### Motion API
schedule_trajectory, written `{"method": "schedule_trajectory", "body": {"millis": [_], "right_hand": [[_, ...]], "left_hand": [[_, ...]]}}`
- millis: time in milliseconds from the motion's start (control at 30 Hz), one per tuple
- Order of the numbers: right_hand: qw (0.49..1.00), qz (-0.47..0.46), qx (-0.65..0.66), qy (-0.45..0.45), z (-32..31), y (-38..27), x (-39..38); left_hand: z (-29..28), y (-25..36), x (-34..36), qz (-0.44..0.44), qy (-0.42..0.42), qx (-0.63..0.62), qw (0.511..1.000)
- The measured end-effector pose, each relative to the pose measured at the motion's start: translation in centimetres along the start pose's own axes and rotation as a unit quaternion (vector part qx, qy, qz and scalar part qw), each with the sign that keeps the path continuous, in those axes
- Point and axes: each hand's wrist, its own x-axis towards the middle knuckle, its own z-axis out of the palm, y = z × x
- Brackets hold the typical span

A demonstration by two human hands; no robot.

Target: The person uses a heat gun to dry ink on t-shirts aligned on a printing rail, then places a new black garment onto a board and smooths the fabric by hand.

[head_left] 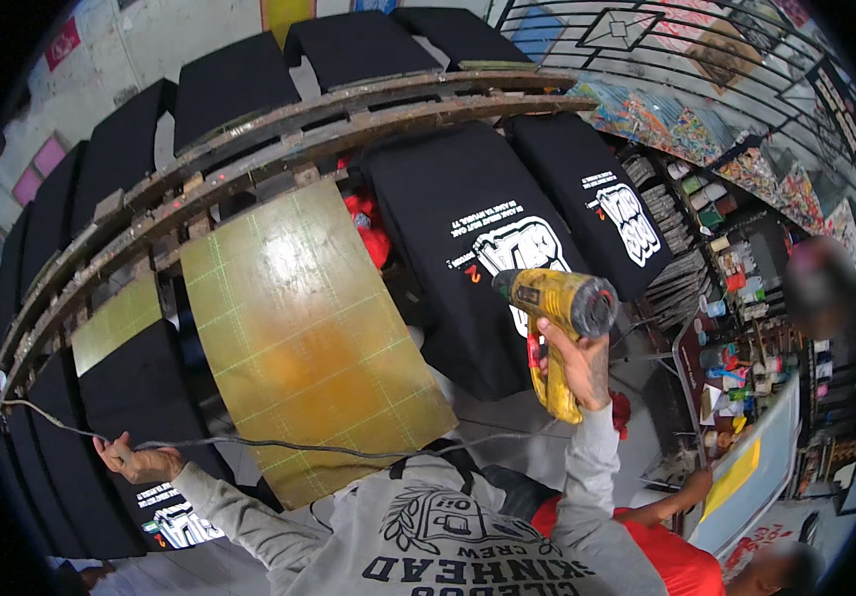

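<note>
My right hand [572, 358] grips a yellow heat gun [557, 298] by its handle, held over a black printed shirt [418, 219] laid flat, with white graphics. At the lower left, my left hand [140, 459] holds a dark cable [279, 444], which runs across toward the right. Beneath that hand lie black shirts [150, 387], one with a white print. Between my hands is a bare yellowish board [279, 298] marked with green grid lines. A second printed shirt [587, 159] lies beyond the heat gun.
A long wooden rail [328, 119] separates a back row of black-covered boards [229, 79]. A co-worker in red [681, 556] is at lower right beside a framed screen [766, 437]. Another person [815, 288] appears at right near shelves of containers [726, 368]. A black metal grille [646, 30] stands behind.
</note>
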Motion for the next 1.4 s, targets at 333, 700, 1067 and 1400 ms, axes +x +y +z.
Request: {"method": "schedule_trajectory", "body": {"millis": [333, 700, 1067, 1400], "right_hand": [[0.987, 0.048, -0.128, -0.086, 2.7, 1.6, 10.4], [0.971, 0.095, -0.175, -0.134, 2.0, -0.1, 12.9], [0.974, 0.069, -0.163, -0.140, 1.5, -0.3, 13.1], [0.973, 0.066, -0.173, -0.141, 1.2, 0.6, 13.2]], "left_hand": [[-5.2, -3.9, -9.0, -0.089, -0.008, 0.245, 0.965], [-9.7, -5.9, -18.5, -0.165, -0.106, 0.138, 0.971], [-9.5, -6.7, -18.8, -0.068, -0.173, 0.229, 0.956], [-8.8, -6.0, -18.8, -0.014, -0.204, 0.286, 0.936]]}}
